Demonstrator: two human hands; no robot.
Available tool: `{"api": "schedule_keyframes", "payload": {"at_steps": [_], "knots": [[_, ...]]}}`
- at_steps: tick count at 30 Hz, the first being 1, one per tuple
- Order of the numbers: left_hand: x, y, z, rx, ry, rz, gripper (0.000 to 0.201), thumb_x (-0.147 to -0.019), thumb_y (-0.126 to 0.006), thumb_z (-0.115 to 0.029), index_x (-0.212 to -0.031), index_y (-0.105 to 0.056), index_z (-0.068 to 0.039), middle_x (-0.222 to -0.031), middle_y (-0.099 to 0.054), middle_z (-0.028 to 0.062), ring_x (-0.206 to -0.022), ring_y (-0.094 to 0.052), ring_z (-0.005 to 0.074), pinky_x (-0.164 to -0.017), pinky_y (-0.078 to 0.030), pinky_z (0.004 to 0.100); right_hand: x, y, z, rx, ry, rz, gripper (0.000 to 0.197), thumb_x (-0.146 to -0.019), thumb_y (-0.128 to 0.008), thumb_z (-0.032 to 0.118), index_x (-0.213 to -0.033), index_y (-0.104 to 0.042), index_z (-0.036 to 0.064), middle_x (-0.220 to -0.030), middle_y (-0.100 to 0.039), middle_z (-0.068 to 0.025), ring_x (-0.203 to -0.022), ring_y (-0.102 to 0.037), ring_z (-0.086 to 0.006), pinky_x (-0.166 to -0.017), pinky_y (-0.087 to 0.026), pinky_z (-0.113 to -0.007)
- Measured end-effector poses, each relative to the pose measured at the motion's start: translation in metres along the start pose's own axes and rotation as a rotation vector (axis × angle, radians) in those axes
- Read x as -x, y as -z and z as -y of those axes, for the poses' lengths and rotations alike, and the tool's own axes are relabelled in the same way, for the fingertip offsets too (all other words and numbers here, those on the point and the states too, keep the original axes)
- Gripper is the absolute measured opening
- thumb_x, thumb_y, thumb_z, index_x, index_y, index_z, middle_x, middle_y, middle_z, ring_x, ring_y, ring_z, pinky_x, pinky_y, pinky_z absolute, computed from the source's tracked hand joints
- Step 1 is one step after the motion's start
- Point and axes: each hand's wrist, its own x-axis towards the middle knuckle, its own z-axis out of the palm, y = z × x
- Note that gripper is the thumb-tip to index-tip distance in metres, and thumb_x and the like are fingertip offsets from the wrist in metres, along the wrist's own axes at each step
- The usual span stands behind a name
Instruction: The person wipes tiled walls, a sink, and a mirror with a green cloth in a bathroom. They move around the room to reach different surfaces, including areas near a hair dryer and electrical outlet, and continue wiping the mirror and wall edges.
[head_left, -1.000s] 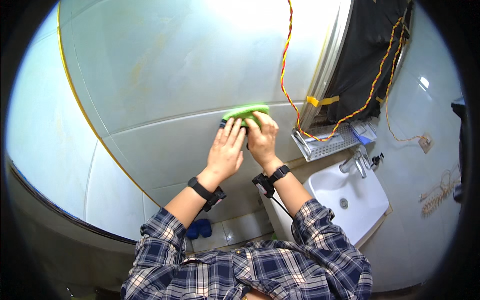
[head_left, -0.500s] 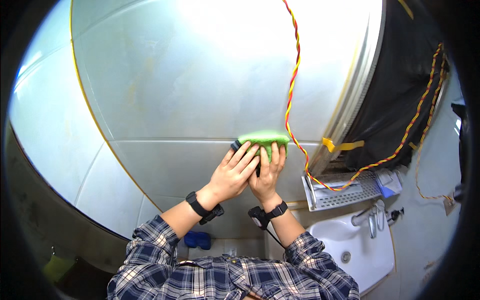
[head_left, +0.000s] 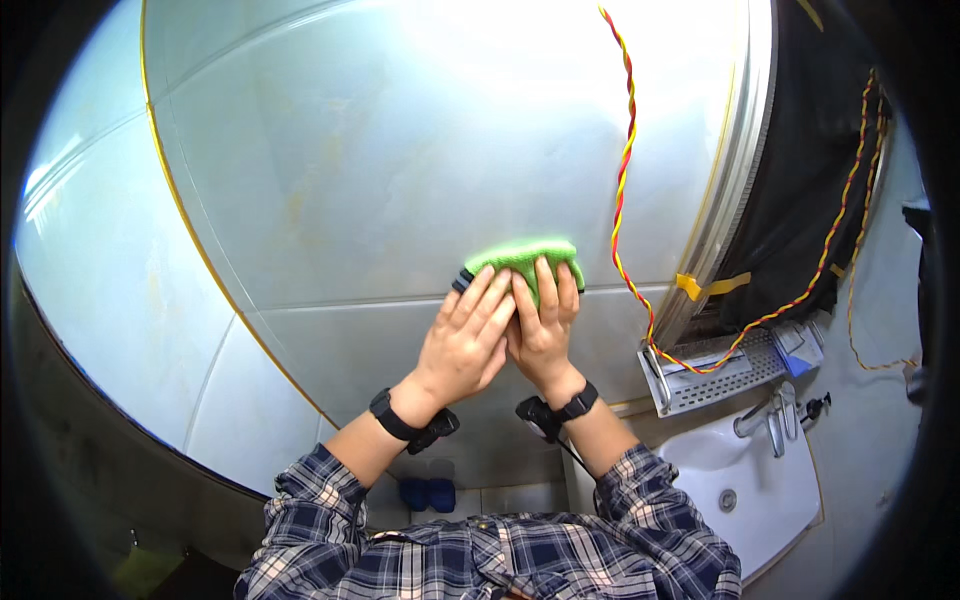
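A folded green cloth (head_left: 530, 262) with a dark edge lies against the pale tiled wall (head_left: 400, 200), just above a horizontal tile joint. My left hand (head_left: 465, 335) holds its left part to the wall, fingers together and stretched up over it. Beside it my right hand (head_left: 543, 325) presses the right part, its fingers slightly spread and bent on the fabric. The two hands touch at the thumbs, which are partly hidden. Black straps circle both wrists, each with a small dark device.
A twisted red and yellow cord (head_left: 622, 180) hangs right of my hands and loops over a perforated metal shelf (head_left: 715, 385). Below stands a white sink (head_left: 700, 450) with a chrome faucet (head_left: 775, 425). Black sheeting (head_left: 800, 200) covers the framed opening. Blue slippers (head_left: 428, 494) lie on the floor.
Both hands and the cloth have slid a little up the wall. The whole view has shifted, so the cord, shelf and sink appear farther right.
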Motion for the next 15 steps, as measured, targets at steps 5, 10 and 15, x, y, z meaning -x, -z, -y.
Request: {"api": "schedule_keyframes", "payload": {"at_steps": [5,10,15], "knots": [[0.003,0.017,0.022,0.031,0.038,-0.054,0.056,-0.078,-0.064,-0.012,-0.132,-0.050,-0.002,-0.146,-0.043,0.0191,-0.138,-0.036,0.0333,-0.111,-0.026,0.0485,-0.025,-0.013,0.018,0.035,-0.037,0.044,0.049,-0.086,-0.064,0.020,-0.134,-0.055,0.0135,-0.148,-0.039,-0.0158,-0.138,-0.029,-0.0398,-0.112,-0.024,-0.052],[0.012,0.019,0.015,0.005,0.019,-0.040,0.062,-0.078,-0.068,-0.017,-0.134,-0.048,-0.003,-0.150,-0.037,0.0197,-0.143,-0.029,0.0325,-0.116,-0.016,0.0516,-0.026,-0.010,0.021,0.125,0.078,0.050,0.047,-0.088,-0.061,0.020,-0.134,-0.055,0.0129,-0.149,-0.039,-0.0141,-0.139,-0.031,-0.0378,-0.112,-0.025,-0.051],[-0.032,0.034,0.026,0.026,-0.015,-0.147,0.063,-0.078,-0.068,-0.016,-0.136,-0.047,-0.003,-0.149,-0.038,0.0185,-0.142,-0.030,0.0325,-0.117,-0.013,0.0530,-0.086,-0.001,0.007,0.131,0.070,-0.014,0.047,-0.087,-0.058,0.012,-0.134,-0.054,0.0102,-0.149,-0.039,-0.0153,-0.138,-0.032,-0.0385,-0.112,-0.025,-0.052]]}}
